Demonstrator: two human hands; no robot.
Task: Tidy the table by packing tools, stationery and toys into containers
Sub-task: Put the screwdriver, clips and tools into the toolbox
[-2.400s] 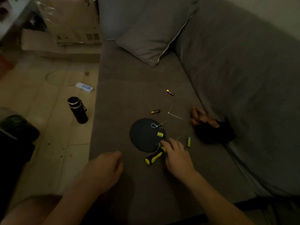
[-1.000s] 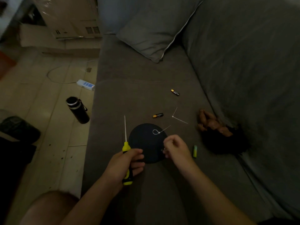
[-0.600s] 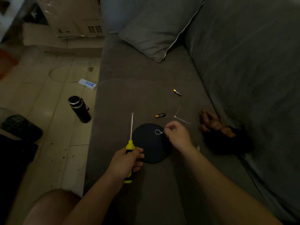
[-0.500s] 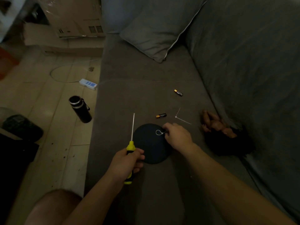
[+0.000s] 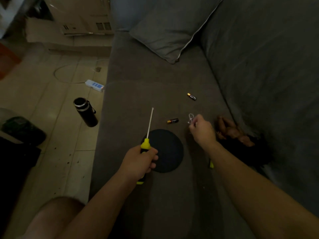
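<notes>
The nearest loose battery (image 5: 172, 121) lies on the sofa seat (image 5: 155, 94) between the two hands, long axis roughly crosswise, just beside the right hand (image 5: 202, 129), whose fingers pinch thin white ties (image 5: 191, 118). The left hand (image 5: 139, 161) grips the screwdriver (image 5: 146, 144), shaft pointing toward the cushion (image 5: 165, 31). The right hand is probably nearer.

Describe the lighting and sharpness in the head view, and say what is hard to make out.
Head view: dim and murky, no glare; the floor is the brightest part. The screwdriver in the left hand reads clearly. The thin white pieces at the right hand are blurred, and the doll fades into shadow.
</notes>
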